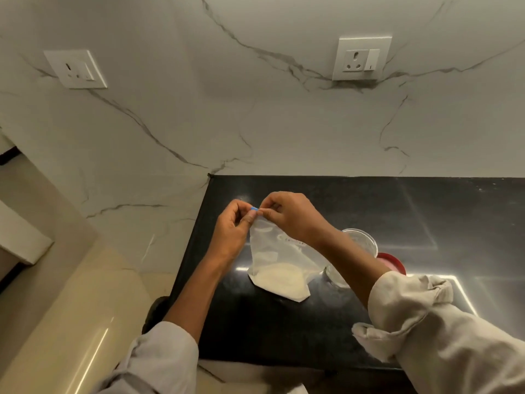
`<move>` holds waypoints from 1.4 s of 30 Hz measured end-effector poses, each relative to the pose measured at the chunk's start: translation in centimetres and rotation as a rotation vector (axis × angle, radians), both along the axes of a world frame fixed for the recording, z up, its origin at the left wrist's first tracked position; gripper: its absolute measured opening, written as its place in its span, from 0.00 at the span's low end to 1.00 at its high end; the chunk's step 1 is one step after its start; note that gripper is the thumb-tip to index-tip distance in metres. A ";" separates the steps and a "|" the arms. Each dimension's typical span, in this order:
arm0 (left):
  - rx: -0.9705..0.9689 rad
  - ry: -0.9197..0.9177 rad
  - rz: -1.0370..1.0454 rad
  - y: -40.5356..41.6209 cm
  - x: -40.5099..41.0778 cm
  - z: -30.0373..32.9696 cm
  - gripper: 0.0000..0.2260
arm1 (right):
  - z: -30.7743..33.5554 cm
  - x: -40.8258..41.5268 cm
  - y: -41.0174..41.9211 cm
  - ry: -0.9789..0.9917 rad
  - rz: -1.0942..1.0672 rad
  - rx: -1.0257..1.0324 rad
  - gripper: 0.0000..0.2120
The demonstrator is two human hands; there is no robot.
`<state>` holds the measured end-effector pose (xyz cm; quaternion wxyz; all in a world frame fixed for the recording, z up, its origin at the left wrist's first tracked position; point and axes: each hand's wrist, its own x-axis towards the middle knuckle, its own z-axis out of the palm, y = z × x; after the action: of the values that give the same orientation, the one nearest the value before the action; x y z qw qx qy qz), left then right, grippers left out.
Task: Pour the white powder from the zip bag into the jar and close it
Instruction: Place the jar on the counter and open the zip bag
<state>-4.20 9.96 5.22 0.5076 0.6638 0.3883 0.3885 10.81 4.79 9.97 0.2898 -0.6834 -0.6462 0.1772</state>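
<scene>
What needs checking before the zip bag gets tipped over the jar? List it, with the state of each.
1. Zip bag held by both hands: ok, left hand and right hand pinch its top edge at the blue slider.
2. Bag mouth open: cannot tell, the fingers cover it.
3. White powder settled at the bag's bottom: ok.
4. Jar uncovered: ok, rim looks open.
5. Red lid within reach: ok, beside the jar.
6. Bag over the jar: not ok, its bottom rests on the counter beside the jar.
</scene>
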 end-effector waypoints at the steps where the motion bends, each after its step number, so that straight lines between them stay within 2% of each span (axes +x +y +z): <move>1: 0.018 0.002 -0.005 -0.2 0.0 0.1 0.05 | 0.0 0.0 -0.1 -0.039 0.003 0.019 0.07; 5: 0.051 -0.006 -0.045 -0.9 -0.3 0.4 0.06 | 0.3 0.2 -0.5 -0.354 0.074 0.090 0.05; 7: 0.049 -0.024 -0.058 -1.4 -0.5 0.7 0.06 | 0.7 0.4 -0.6 -0.414 0.119 0.100 0.07; 14: 0.081 -0.045 0.090 -3.1 -1.0 0.6 0.05 | 0.7 0.0 -0.9 -0.350 0.172 0.089 0.08; 18: -0.019 -0.024 0.010 -3.0 -1.8 0.5 0.09 | 0.0 -0.3 -0.5 -0.265 0.166 0.030 0.10; 21: -0.016 -0.008 -0.031 -2.8 -1.7 0.8 0.07 | -0.7 -0.5 -0.6 -0.228 0.161 0.060 0.10; 27: 0.044 -0.009 0.074 -3.0 -1.2 0.5 0.05 | -1.7 -0.7 -1.1 -0.294 0.108 0.234 0.11; 31: 0.051 -0.034 0.112 -2.9 -1.3 0.5 0.01 | -1.8 -0.6 -1.4 -0.321 0.092 0.251 0.11; 38: -0.049 -0.098 0.224 -2.0 -3.1 -0.4 0.02 | -2.2 2.6 -5.7 -0.404 0.009 0.312 0.10; 42: -0.071 -0.107 0.185 -2.0 -3.4 -0.7 0.02 | -3.1 5.7 -9.0 -0.376 -0.077 0.272 0.10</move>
<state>-7.58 7.93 4.55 0.5127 0.5850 0.4341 0.4544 16.48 -4.19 6.84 0.2604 -0.6832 -0.6801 -0.0531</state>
